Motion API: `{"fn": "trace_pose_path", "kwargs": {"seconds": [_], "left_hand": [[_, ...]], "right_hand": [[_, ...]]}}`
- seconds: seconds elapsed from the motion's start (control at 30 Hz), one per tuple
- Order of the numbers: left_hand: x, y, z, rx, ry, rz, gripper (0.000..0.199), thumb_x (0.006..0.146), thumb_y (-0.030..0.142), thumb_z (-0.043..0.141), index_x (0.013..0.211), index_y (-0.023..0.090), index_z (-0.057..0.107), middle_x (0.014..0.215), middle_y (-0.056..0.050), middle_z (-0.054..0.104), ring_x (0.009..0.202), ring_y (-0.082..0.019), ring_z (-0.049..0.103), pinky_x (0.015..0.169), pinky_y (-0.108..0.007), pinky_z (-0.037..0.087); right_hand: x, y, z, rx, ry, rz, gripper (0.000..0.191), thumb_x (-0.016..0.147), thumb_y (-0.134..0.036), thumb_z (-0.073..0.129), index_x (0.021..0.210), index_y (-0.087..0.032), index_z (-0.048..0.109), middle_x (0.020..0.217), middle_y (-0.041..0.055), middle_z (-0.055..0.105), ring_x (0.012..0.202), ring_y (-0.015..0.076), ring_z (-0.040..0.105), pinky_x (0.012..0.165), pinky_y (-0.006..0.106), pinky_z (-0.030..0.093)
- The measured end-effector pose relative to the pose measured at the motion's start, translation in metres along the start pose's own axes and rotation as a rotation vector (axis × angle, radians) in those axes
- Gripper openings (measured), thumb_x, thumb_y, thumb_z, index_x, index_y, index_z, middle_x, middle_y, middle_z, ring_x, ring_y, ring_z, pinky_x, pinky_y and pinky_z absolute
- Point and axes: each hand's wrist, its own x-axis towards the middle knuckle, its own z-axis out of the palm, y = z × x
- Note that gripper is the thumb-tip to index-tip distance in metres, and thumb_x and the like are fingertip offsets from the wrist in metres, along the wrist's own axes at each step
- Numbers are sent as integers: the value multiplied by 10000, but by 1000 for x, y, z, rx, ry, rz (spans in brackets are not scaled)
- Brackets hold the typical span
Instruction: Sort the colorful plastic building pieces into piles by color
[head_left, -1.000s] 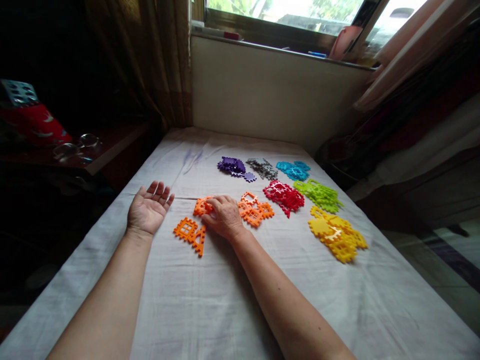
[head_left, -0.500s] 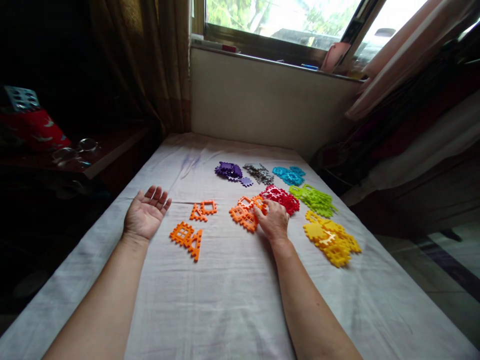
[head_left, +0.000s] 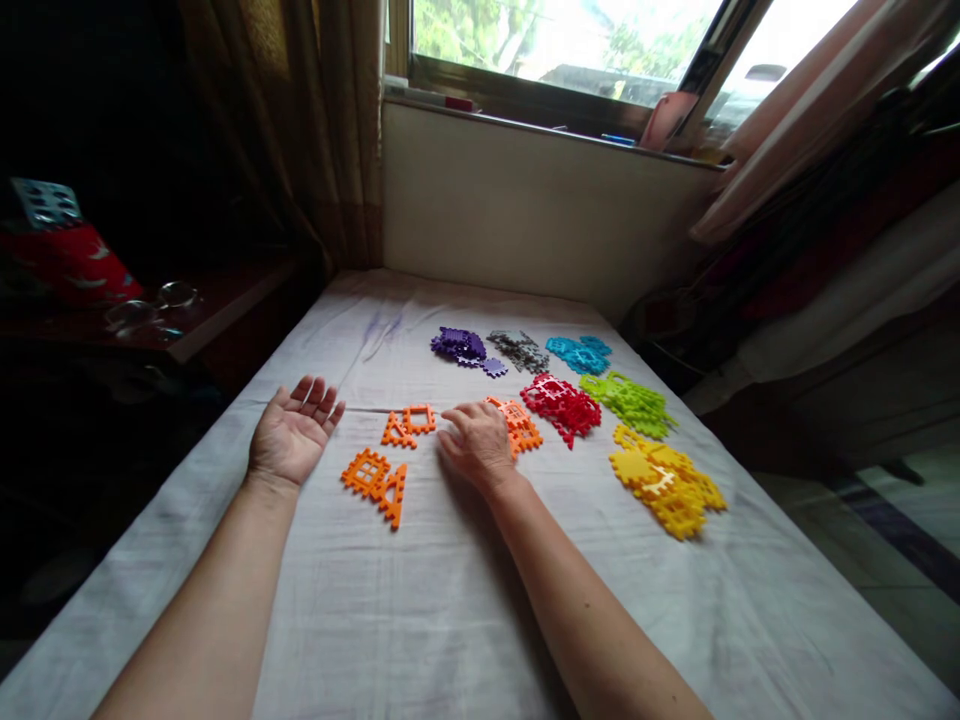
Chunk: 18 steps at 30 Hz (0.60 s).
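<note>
My left hand [head_left: 296, 430] rests palm up on the sheet, its fingers loosely spread and nothing in it. My right hand [head_left: 480, 440] is palm down at the left side of an orange piece pile [head_left: 521, 425] and covers part of it. Its thumb and forefinger are apart, pointing left, and no piece shows between them. Between the two hands lie several orange plastic interlocking pieces: an open square frame [head_left: 431, 420], a small triangle [head_left: 397, 431], a window-shaped square [head_left: 366, 470] and a larger triangle [head_left: 394, 495].
Beyond and right of my right hand are piles of red [head_left: 562, 405], purple [head_left: 457, 345], grey [head_left: 519, 350], blue [head_left: 579, 354], green [head_left: 628, 402] and yellow pieces [head_left: 667, 478]. A pair of glasses [head_left: 135, 315] lies on the dark side table at left. A window sill [head_left: 525, 122] runs behind.
My right hand has moved left from the border of the red and orange piles to the orange pile's left side. The red pile shows more fully. My left hand has stayed put.
</note>
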Motion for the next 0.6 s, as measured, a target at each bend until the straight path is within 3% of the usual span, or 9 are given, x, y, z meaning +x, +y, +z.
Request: {"fn": "trace_pose_path", "kwargs": {"seconds": [0.17,0.33,0.47,0.6], "left_hand": [[0,0,0,5,-1,1,226,921,352,512,873,206,678,890,-33,745,840,-176,709,784,-366,598],[0,0,1,19,-4,8,192,898,365,551,872,220,673,904,-35,745,857,-182,708,808,-367,591],[0,0,1,17,-1,8,194,895,367,553,872,216,672,904,-35,745,855,-181,709,816,-369,588],[0,-1,2,14,4,4,221,916,357,512,874,211,672,898,-36,743,846,-176,709,807,-366,590]], "right_hand": [[8,-21,11,-53,-83,-8,225,928,-348,546,1069,-294,712,1223,48,665,1129,254,531,955,408,382],[6,-25,12,-29,-69,-25,173,927,-297,548,1008,-239,690,1227,72,656,1151,250,508,980,399,366],[0,-13,0,-3,39,24,159,927,-309,567,1013,-221,667,1275,92,629,1207,251,487,1032,400,331],[-10,18,-17,-49,145,209,140,913,-325,586,969,-237,679,1290,88,627,1223,274,495,1018,429,354]]}}
